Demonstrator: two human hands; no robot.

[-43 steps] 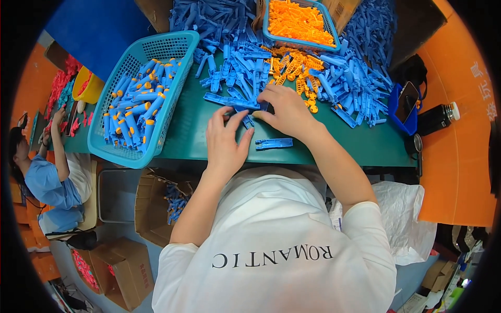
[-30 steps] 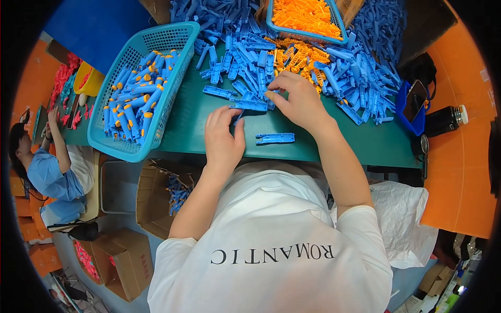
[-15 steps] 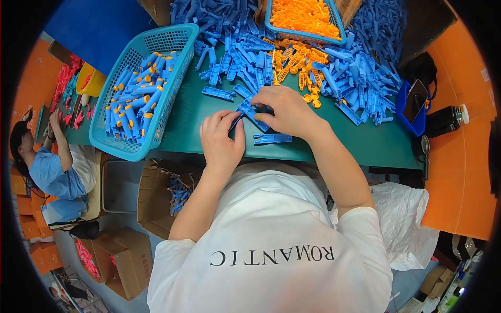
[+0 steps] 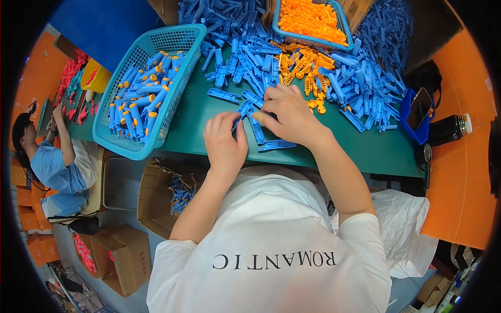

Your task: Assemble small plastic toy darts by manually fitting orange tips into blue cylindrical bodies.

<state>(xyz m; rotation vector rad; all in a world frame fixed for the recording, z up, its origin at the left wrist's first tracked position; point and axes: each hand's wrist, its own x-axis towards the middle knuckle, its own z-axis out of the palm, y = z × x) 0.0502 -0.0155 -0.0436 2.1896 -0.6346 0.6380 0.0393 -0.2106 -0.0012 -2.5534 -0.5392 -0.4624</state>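
Near the middle of the green table, my left hand [image 4: 225,146] pinches a blue plastic shell half [image 4: 244,110] between thumb and fingers. From the right, my right hand [image 4: 293,116] bends over the same small group of pieces. Its thumb and curled fingers close in at the right end of that shell half, and their tips are partly hidden. Under the right thumb a long blue shell half [image 4: 257,130] lies slanted on the table. Another blue shell half [image 4: 277,145] rests below it, near the table edge, and one more [image 4: 224,95] lies beyond my left hand.
A turquoise basket [image 4: 180,99] of blue-and-orange cylinders stands at left. Blue shells [image 4: 360,83] and orange ladder-like parts [image 4: 297,60] lie heaped at the back, beside an orange-filled basket [image 4: 310,40]. A phone [image 4: 419,107] and black bottle [image 4: 449,125] are at right. A co-worker [image 4: 55,161] sits far left.
The long shell half near my right thumb has slid down and now lies slanted, touching the lower piece. My hands stay close together, and the whole view has shifted slightly.
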